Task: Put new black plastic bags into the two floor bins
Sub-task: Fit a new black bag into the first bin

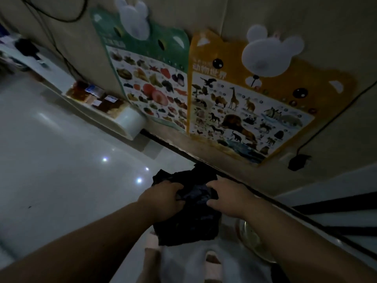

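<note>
Hands: two, both bare, both reaching forward from the bottom of the view.
Left hand point(163, 199): fingers curled tight around a bunch of the black bag, palm facing down, arm coming in from the lower left.
Right hand point(228, 198): fingers bent and pinching the other side of the same bag, arm coming in from the lower right.
Black bag point(189, 225): one, crumpled and dark, held up between the two hands and hanging down below them, close to the bottom of the wall.
Bins: I cannot tell if one is under the bag; it is too dark and the bag hides that spot.
Posters: two on the wall, side by side and touching. The green poster point(151, 78) shows fruits and vegetables. The orange poster point(251, 111) shows animals.
White bunny shapes: two, one white bunny point(132, 16) above the green poster and one white bear-like shape point(269, 51) on the orange one.
Slippers: two pale ones, with a slipper point(213, 266) low in the view under the bag.
Bowl point(251, 242): one, clear, on the floor just right of the bag.
Open room: the shiny floor point(51, 150) on the left is wide and bare, with small light spots on it.
Edges: a dark strip runs along the bottom of the wall just behind the hands, so the bag is close to the wall.
</note>
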